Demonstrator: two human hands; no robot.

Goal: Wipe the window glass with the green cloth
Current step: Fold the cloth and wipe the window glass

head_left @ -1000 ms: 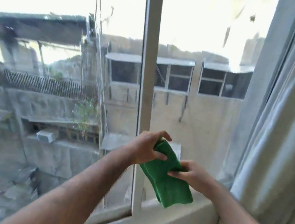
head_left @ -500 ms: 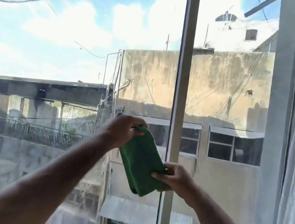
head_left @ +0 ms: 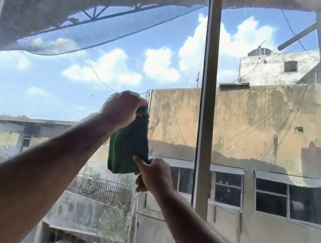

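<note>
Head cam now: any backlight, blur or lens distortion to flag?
Head view: bright sky backlights the scene, so the left hand, right hand and green cloth read dark; the far left edge is smeared; the wide lens tilts the window frame; the centre is sharp.

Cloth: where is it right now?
Head view, centre: the cloth hangs between the left hand gripping its top and the right hand at its bottom corner, left of the mullion.
</note>
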